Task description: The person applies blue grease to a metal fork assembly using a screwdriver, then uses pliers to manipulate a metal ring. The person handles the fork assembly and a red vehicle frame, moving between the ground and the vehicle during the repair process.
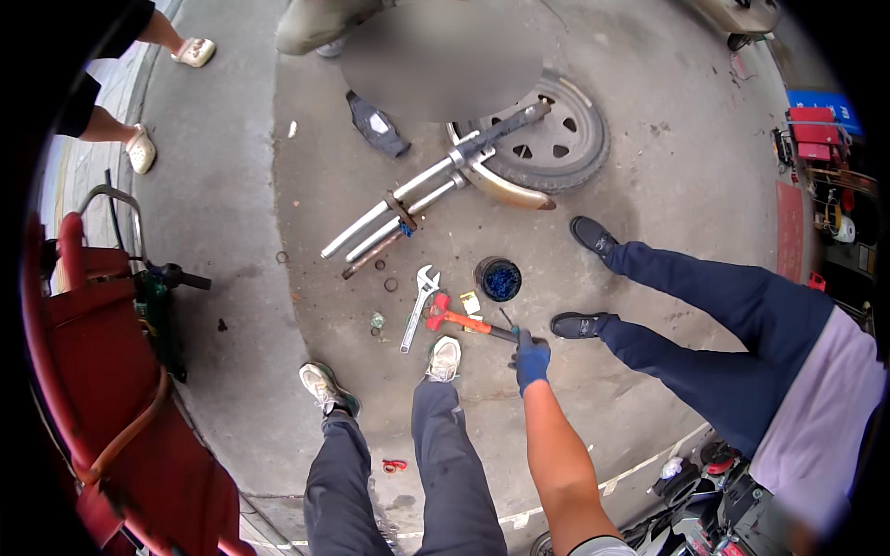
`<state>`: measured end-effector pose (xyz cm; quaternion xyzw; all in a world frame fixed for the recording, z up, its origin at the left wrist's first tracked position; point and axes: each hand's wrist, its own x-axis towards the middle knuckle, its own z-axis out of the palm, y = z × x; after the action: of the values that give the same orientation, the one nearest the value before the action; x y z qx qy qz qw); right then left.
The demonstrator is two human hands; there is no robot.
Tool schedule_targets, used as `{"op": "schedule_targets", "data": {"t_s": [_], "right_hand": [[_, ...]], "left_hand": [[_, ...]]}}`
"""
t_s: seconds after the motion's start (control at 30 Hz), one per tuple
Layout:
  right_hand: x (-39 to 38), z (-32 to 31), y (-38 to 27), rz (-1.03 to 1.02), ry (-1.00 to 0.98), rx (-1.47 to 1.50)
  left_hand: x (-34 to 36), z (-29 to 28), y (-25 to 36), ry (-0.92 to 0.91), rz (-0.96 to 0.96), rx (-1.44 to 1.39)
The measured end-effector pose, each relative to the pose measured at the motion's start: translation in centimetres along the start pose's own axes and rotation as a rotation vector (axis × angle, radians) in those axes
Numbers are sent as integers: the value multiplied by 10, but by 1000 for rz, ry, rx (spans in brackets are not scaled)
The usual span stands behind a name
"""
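My right hand [530,357], in a blue glove, is closed around the end of a red-headed hammer [465,320] with an orange and black handle; a thin dark piece shows by my fingers. Left of the hammer lies an adjustable wrench [417,310]. A yellow packet [470,301] and a tub of blue grease [501,280] are beside them. Farther forward rest a fork assembly [410,185] with silver tubes, a wheel [575,139] and several small rings [390,284]. My left hand is out of view.
A person in dark trousers [705,306] stands at my right, another person's legs [120,130] are at upper left, and someone behind a blur is ahead. A red vehicle [120,389] fills the left; scissors [394,465] lie near my feet; bikes [705,500] stand lower right.
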<state>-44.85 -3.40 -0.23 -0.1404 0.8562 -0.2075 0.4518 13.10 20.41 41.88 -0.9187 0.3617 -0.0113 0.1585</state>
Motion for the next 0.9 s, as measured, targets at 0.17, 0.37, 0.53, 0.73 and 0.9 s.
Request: {"op": "schedule_targets", "data": {"t_s": [0.17,0.37,0.53,0.73,0.9], "right_hand": [[118,48,-13,-367,258,-839],[177,63,-50,-923,292,-991],[187,136,-92,-493,-247,-1449],[206,131,-63,-245,-465,-1630],[192,46,-10,-138,-299,-1679]], "left_hand": [[22,31,-13,11,-215,-240],[37,39,-23,-11,-294,-278],[41,44,-34,-4,-328,-297],[47,30,-43,-19,-362,-279],[42,23,-58,1,-387,-287]]}}
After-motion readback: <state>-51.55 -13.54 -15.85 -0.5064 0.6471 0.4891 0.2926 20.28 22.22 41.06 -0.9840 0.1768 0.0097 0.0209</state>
